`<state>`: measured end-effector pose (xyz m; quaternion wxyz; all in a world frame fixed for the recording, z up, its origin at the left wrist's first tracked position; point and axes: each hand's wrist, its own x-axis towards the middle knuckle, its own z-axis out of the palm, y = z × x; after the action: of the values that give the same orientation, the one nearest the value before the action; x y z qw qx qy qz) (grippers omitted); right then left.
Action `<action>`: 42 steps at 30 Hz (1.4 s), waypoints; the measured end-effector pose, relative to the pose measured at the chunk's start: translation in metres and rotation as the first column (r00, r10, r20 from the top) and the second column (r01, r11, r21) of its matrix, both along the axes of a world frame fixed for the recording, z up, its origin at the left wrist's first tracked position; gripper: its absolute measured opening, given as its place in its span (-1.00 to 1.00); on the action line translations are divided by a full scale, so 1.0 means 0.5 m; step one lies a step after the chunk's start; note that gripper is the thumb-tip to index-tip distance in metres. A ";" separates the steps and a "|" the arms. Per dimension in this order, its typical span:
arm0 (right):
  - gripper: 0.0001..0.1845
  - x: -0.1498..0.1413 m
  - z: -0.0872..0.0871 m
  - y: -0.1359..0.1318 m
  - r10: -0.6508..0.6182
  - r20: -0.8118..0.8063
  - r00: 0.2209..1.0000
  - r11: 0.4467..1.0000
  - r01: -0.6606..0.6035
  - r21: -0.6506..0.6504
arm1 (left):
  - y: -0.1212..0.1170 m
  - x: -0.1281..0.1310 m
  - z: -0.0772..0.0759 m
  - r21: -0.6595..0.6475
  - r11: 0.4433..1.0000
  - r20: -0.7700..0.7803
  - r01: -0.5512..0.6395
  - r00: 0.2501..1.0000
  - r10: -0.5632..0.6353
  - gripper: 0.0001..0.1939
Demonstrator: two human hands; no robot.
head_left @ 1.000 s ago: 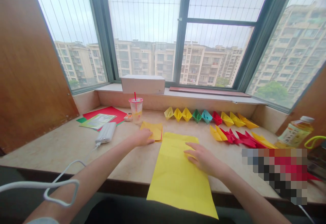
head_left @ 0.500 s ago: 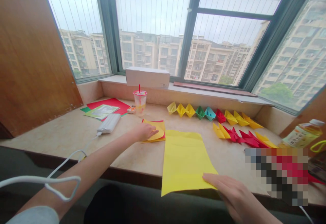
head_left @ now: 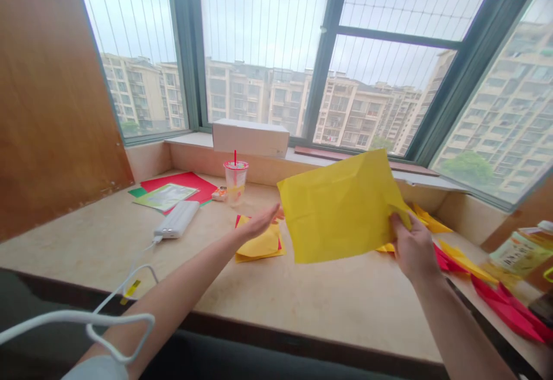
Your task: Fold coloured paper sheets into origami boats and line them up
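My right hand [head_left: 412,246] pinches the right edge of a large yellow sheet of paper [head_left: 341,207] and holds it up in the air above the stone counter [head_left: 302,293]. The sheet hides most of the folded paper boats behind it. My left hand [head_left: 258,224] hovers with fingers stretched out flat just above a small stack of yellow and red folded papers [head_left: 259,244], close to the left edge of the lifted sheet.
A plastic cup with a red straw [head_left: 235,181], a white power bank [head_left: 177,219] with its cable, red and green sheets [head_left: 173,193] and a white box [head_left: 250,137] lie left and behind. Red and yellow folded pieces [head_left: 484,288] and a drink bottle [head_left: 521,253] sit right.
My right hand has picked the yellow sheet off the counter and raised it upright. My left hand has lifted off the small paper stack and opened flat.
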<state>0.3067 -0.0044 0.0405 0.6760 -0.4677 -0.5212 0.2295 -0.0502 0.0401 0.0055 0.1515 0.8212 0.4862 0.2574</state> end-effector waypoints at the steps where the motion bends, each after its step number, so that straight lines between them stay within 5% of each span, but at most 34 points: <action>1: -0.52 -0.024 -0.006 0.030 0.057 -0.054 0.997 0.997 -0.059 -0.049 | 0.007 0.012 0.002 -0.007 1.000 0.075 0.004 0.997 -0.004 -0.26; 3: -0.50 -0.064 -0.023 0.078 0.083 -0.110 0.991 0.990 -0.094 -0.101 | 0.014 0.030 0.000 -0.123 0.991 0.508 0.050 0.861 0.020 -0.23; 6: -0.49 -0.096 -0.058 0.112 0.034 -0.043 0.999 0.996 -0.038 -0.082 | 0.011 0.038 -0.015 -0.228 0.957 0.785 0.180 0.615 0.071 -0.26; 13: -0.25 -0.089 -0.104 0.080 0.124 0.120 0.985 0.979 -0.101 -0.178 | 0.000 0.040 -0.044 -0.285 0.949 0.873 0.132 0.445 0.201 -0.50; 18: -0.29 -0.076 -0.114 0.090 -0.038 0.168 0.985 0.990 0.060 -0.127 | -0.004 0.052 -0.041 -0.331 0.937 0.869 0.113 0.424 0.256 -0.55; 22: -0.28 -0.083 -0.113 0.095 -0.038 -0.042 0.998 0.998 0.035 -0.059 | -0.013 0.056 -0.030 -0.304 0.936 0.922 0.176 0.301 0.243 -0.51; 26: -0.25 -0.109 -0.095 0.081 0.202 -0.363 0.910 0.974 -0.224 -0.018 | -0.024 0.061 -0.025 -0.248 0.938 0.961 0.243 0.183 0.207 -0.44; 29: -0.36 -0.129 -0.089 0.071 0.374 -0.430 0.822 0.903 -0.428 -0.031 | -0.039 0.072 -0.034 -0.237 0.900 0.967 0.367 0.183 0.179 -0.42; 32: -0.45 -0.131 -0.094 0.071 0.389 -0.453 0.802 0.886 -0.461 -0.056 | -0.056 0.078 -0.044 -0.241 0.797 0.967 0.554 0.208 0.148 -0.47; 35: -0.48 -0.110 -0.097 0.080 0.313 -0.487 0.816 0.916 -0.395 -0.074 | -0.059 0.067 -0.043 -0.134 0.679 0.990 0.721 0.075 0.116 -0.34; 37: -0.47 -0.092 -0.093 0.082 0.346 -0.484 0.804 0.886 -0.449 -0.112 | -0.049 0.052 -0.038 -0.116 0.666 0.986 0.736 0.005 0.166 -0.21; 39: -0.47 -0.078 -0.088 0.078 0.450 -0.463 0.763 0.794 -0.580 -0.184 | -0.035 0.037 -0.033 -0.184 0.676 0.973 0.714 0.034 0.229 -0.15; 42: -0.52 -0.077 -0.084 0.067 0.588 -0.428 0.686 0.638 -0.719 -0.275 | -0.024 0.029 -0.030 -0.341 0.653 0.940 0.676 0.218 0.264 -0.22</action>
<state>0.2684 0.0289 -0.0017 0.4967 -0.3380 -0.4846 0.6358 -0.0355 0.0283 -0.0096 0.7550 0.4152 0.2122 0.4610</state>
